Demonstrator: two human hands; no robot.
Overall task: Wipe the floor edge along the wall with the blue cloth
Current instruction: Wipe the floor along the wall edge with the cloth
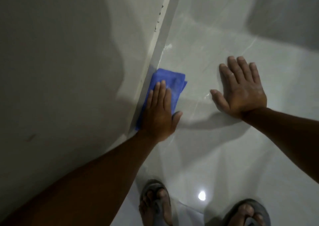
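Head view. My left hand (159,111) lies flat on the blue cloth (165,85), fingers straight and together, thumb out to the side. It is a press, not a pinch: nothing is closed around the fabric. The palm pins it to the floor (215,148) so the whole pad drags along the edge. The cloth sits tight against the base of the wall (69,61), its left side touching the pale skirting strip (156,40) where floor meets wall.

My right hand (241,89) is spread open on bare tile, well apart from the cloth, holding nothing. I judge it a brace for my weight while I lean in.

The cloth is folded into a thick pad, vivid blue, fuzzy, with layered folds showing at its far right corner. Dark specks mark the strip farther ahead, so I judge that stretch not yet wiped. My sandals (155,201) show at the bottom.
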